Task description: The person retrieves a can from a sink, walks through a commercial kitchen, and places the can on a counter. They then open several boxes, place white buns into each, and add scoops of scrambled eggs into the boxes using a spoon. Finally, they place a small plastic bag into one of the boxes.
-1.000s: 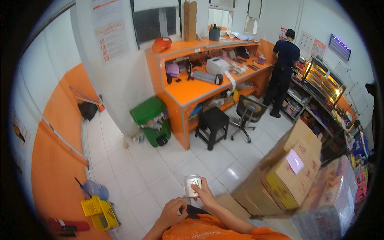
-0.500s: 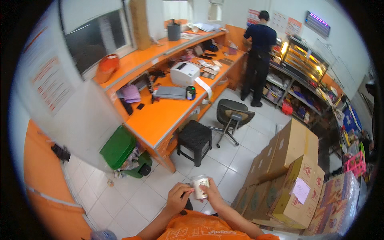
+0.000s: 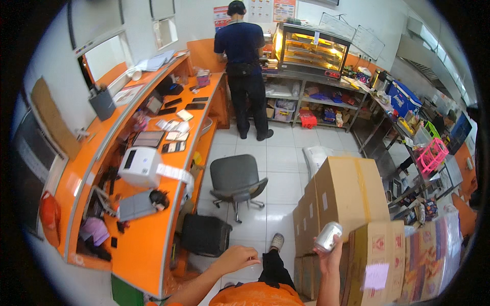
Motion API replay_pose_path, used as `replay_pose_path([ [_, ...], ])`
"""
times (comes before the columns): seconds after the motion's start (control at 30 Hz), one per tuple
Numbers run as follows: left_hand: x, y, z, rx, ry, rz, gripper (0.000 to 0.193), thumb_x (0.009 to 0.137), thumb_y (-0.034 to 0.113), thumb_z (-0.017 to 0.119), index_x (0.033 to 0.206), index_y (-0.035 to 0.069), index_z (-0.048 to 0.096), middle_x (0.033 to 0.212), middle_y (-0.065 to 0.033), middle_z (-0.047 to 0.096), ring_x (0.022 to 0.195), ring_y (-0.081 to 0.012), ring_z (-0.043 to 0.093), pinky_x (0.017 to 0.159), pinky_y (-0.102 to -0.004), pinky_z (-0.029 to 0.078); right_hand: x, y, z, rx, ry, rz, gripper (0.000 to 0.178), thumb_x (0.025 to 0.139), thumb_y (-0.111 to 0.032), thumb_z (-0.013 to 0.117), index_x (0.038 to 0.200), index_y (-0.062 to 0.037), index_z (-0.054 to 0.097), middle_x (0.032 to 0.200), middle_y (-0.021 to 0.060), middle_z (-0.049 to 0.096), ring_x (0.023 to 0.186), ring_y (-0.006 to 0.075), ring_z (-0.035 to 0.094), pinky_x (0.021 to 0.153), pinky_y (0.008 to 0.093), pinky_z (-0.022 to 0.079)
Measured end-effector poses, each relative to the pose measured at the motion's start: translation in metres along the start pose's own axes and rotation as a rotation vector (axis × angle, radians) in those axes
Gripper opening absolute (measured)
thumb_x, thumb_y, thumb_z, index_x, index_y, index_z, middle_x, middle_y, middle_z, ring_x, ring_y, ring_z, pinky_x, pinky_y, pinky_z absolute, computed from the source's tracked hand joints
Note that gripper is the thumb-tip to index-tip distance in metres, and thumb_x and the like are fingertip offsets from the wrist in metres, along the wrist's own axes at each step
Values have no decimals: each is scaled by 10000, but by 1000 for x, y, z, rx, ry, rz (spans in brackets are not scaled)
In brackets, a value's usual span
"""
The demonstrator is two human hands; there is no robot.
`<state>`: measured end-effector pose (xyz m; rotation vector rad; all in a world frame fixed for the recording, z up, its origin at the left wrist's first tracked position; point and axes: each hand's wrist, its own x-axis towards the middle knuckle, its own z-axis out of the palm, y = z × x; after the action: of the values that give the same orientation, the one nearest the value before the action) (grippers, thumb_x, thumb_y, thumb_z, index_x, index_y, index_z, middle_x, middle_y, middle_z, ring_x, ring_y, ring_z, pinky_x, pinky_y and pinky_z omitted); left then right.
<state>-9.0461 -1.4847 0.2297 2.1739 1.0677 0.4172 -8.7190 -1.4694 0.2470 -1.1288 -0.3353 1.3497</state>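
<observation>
My right hand (image 3: 331, 254) is wrapped round a small silver, pale-labelled cylindrical can (image 3: 328, 236), held tilted in front of the stacked cartons. My left hand (image 3: 239, 260) is apart from the can, over the floor near the black stool (image 3: 205, 234). Its fingers are loosely curled together, and no object shows in them. One of my shoes (image 3: 277, 241) is stepping forward on the white tiles.
An orange counter (image 3: 140, 255) with a white label printer (image 3: 140, 166) runs along the left. A swivel chair (image 3: 234, 176) stands ahead. Tall cartons (image 3: 347, 186) fill the right. Farther off, a co-worker (image 3: 242, 66) faces the wall beside a lit food warmer (image 3: 312, 51).
My view has swung right and forward along the counter. My left hand has come away from the can, and my right hand has carried it to the right.
</observation>
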Motion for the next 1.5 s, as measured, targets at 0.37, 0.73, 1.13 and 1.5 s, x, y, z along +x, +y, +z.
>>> replay_pose_path([
  [0.37,353,-38,-58,-797,374,-237,756,813,326,846,1393,8,481,1274,-165,624,1195,-262,594,1020,-401,473,295,-83,119,-640,-634,-157,711,907,-190,714,1466,-52,296,1314,163,451,1233,252,466,1053,380,398],
  [0.73,630,-217,-145,-1110,343,-309,630,768,155,855,1293,-5,545,1143,-92,675,1062,-209,656,943,-367,528,572,-155,245,-737,-876,-40,809,984,-219,655,1583,-39,141,1545,219,343,1404,295,396,1148,420,334],
  [1.13,1038,-357,-335,-731,-134,12,765,822,231,834,1410,17,395,1254,-101,579,1175,-178,540,1021,-336,443,901,-162,237,-413,-141,117,412,1017,-241,572,1347,6,557,1222,168,654,1087,271,670,869,340,541],
  [1.5,1375,-590,-409,-498,789,-304,776,680,135,897,1307,29,452,1219,-150,581,1128,-233,582,945,-384,485,1223,-143,204,-532,-263,809,557,964,-434,597,1318,-5,578,1137,113,695,1038,245,652,870,303,521],
])
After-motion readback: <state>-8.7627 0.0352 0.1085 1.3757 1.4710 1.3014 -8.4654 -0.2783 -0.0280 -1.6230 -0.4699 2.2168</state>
